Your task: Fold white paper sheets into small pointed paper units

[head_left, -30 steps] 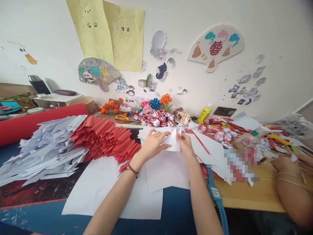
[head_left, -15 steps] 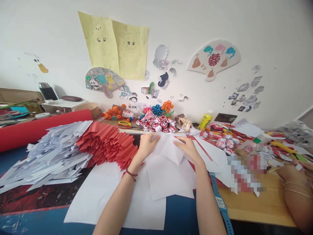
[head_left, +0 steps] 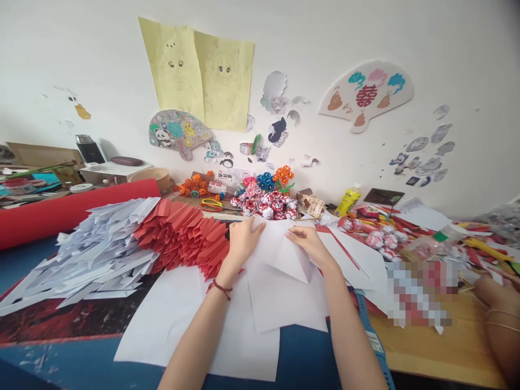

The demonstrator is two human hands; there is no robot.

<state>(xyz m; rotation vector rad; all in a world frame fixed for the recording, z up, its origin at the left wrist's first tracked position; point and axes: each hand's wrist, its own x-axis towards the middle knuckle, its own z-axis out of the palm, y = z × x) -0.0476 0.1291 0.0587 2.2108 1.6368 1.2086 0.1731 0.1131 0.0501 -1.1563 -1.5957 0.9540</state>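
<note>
A folded sheet of white paper (head_left: 284, 254) is held up between my two hands, its pointed lower corner hanging down. My left hand (head_left: 242, 242) grips its left edge, thumb on the near side. On the right edge, my right hand (head_left: 309, 245) pinches the paper between thumb and fingers. Beneath them lies another white sheet (head_left: 280, 311), overlapping a larger white sheet (head_left: 162, 330) at the left. Beside my left hand is a dense row of folded red paper pieces (head_left: 182, 235). A heap of folded white paper pieces (head_left: 101, 252) spreads farther left.
A red roll (head_left: 81, 211) lies behind the white heap. Red-and-white paper balls (head_left: 268, 206), orange flowers (head_left: 195, 186) and a yellow bottle (head_left: 348, 200) line the wall. Clutter fills the right side, where another person's hand (head_left: 498, 295) shows at the edge.
The whole view has shifted slightly, so things sit farther right. Both hands keep their hold on the paper, and its hanging corner has swung a little to the right.
</note>
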